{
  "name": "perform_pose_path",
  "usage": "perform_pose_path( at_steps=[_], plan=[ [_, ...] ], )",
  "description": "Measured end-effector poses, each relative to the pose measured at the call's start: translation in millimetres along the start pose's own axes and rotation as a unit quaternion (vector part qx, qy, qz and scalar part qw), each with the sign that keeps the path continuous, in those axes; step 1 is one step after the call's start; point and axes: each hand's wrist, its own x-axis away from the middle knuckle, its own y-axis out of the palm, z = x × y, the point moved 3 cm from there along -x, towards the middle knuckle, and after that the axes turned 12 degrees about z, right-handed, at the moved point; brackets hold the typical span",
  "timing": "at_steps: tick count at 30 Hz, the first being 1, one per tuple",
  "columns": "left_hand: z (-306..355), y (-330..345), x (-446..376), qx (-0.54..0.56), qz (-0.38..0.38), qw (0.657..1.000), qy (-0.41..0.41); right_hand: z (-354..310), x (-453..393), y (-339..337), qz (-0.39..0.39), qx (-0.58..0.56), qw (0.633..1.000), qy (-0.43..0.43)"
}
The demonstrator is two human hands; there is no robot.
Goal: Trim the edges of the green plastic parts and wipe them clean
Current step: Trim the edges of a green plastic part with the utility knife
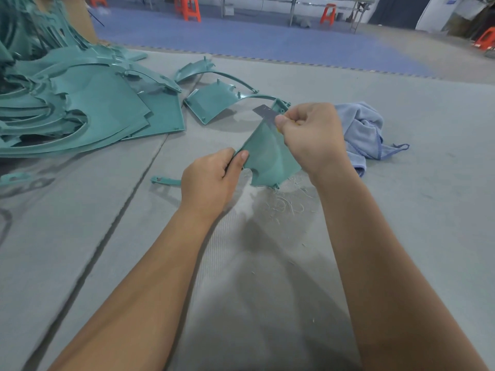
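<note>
on the grey mat (401, 236), left of the hands, a big pile (80, 111) of green parts spreads to the frame edge, with two loose curved parts (214, 103) lying just beyond it, near the work. a small green strip (164, 180) lies on the mat just left of the left hand, and another scrap (13, 178) sits at the far left edge. a blue cloth (361, 132) is bunched on the mat just behind the right hand, partly hidden by it. pale curly shavings (286, 202) are scattered on the mat under the held part. the left hand (211, 180) pinches the near-left edge of the part (267, 156) between thumb and curled fingers, holding it up off the mat, tilted. the right hand (313, 135) is clenched around a tool, thumb on top, with a grey blade (265, 115) sticking out to the left and lying against the part's upper edge; a bit of yellow shows between the fingers, though what it belongs to cannot be told. the part's lower corner hangs close to the shavings; whether it touches the mat cannot be told. both forearms reach in from the bottom of the view, with bare mat between them and to the right. a seam (134, 188) in the mat runs diagonally left of the left arm. beyond the mat's far edge lies a blue floor (241, 36) with orange stools (188, 8) and table legs, well apart from the work.
</note>
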Motion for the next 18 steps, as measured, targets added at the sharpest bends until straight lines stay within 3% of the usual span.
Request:
perform_pose_path(
  at_steps=[7,13,18],
  plan=[
    [-2,2,-1,-0.008,0.007,1.0,-0.01,-1,11,-2,-0.082,-0.022,0.996,0.025],
    [-1,2,-1,-0.015,0.011,1.0,-0.011,3,16,-8,-0.027,-0.157,0.983,0.096],
    [0,1,-2,-0.026,0.005,1.0,-0.006,-1,17,0,-0.025,-0.179,0.976,0.123]
  ],
)
